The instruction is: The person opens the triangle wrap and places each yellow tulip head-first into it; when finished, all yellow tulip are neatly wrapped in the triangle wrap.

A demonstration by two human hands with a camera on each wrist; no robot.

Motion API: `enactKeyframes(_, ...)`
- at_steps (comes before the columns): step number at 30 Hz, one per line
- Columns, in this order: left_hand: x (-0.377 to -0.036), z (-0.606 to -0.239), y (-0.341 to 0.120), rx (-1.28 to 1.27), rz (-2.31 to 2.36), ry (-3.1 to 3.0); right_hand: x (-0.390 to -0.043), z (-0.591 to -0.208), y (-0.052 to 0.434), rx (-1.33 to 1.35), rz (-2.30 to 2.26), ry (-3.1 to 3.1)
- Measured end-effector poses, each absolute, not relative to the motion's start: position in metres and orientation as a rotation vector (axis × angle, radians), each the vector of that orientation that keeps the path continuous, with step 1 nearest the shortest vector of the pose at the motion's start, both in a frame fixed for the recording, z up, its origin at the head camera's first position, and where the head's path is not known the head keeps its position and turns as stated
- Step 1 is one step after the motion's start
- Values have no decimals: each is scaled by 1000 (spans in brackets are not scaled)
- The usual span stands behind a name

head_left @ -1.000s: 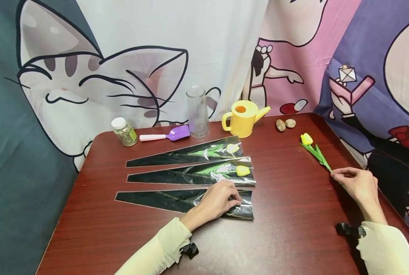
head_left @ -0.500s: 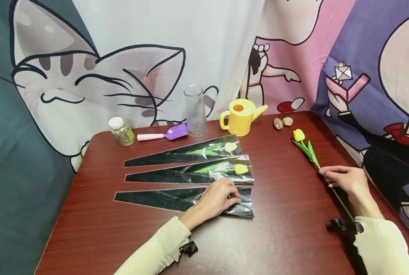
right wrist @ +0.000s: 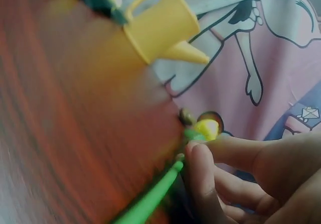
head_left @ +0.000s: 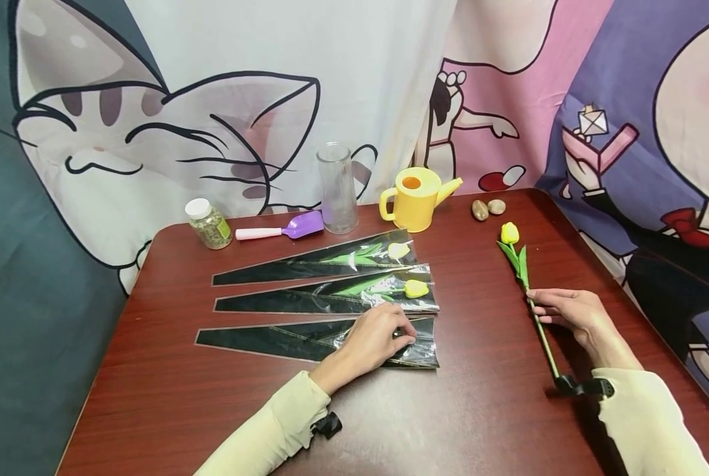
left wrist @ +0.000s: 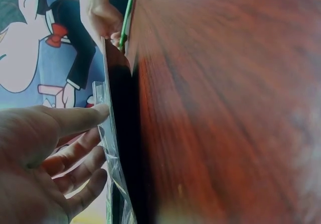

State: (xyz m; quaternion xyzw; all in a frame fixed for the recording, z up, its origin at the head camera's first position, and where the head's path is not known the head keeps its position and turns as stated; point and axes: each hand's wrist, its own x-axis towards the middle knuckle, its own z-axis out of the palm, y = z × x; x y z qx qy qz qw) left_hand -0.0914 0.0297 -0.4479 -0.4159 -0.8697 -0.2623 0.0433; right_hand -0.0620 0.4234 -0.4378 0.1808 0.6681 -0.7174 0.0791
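Note:
My right hand (head_left: 575, 317) pinches the green stem of a yellow artificial tulip (head_left: 510, 233) between thumb and fingers, just below its leaves. The bloom points away toward the back of the table, while the stem (right wrist: 155, 191) runs back under the wrist. My left hand (head_left: 378, 337) rests at the wide end of the nearest black-and-clear flower sleeve (head_left: 259, 338), its fingertips (left wrist: 102, 112) touching the clear film with space between thumb and fingers. Two more sleeves lie behind it, the middle one (head_left: 259, 303) and the far one (head_left: 259, 270), each with a tulip inside.
Along the back of the table stand a lidded jar (head_left: 209, 225), a purple scoop (head_left: 303, 225) with a pink handle, a clear ribbed glass vase (head_left: 338, 192) and a yellow watering can (head_left: 414, 201). Two pebbles (head_left: 479, 210) lie at the back right, before a printed cloth backdrop (head_left: 241, 39).
My right hand has moved left with the tulip, which now stands more upright in the head view with its stem fully out. My left hand stays on the near sleeve.

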Motion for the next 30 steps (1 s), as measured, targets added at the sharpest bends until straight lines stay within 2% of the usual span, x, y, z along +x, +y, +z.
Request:
enactKeyframes(16, -95, -443, 32, -1202, -811, -2685, -47, -441, 378, 608, -2849, 1082)
enactKeyframes(30, -97, -444, 34, -1171, -851, -2679, -25, -445, 348, 682, -2925, 1184)
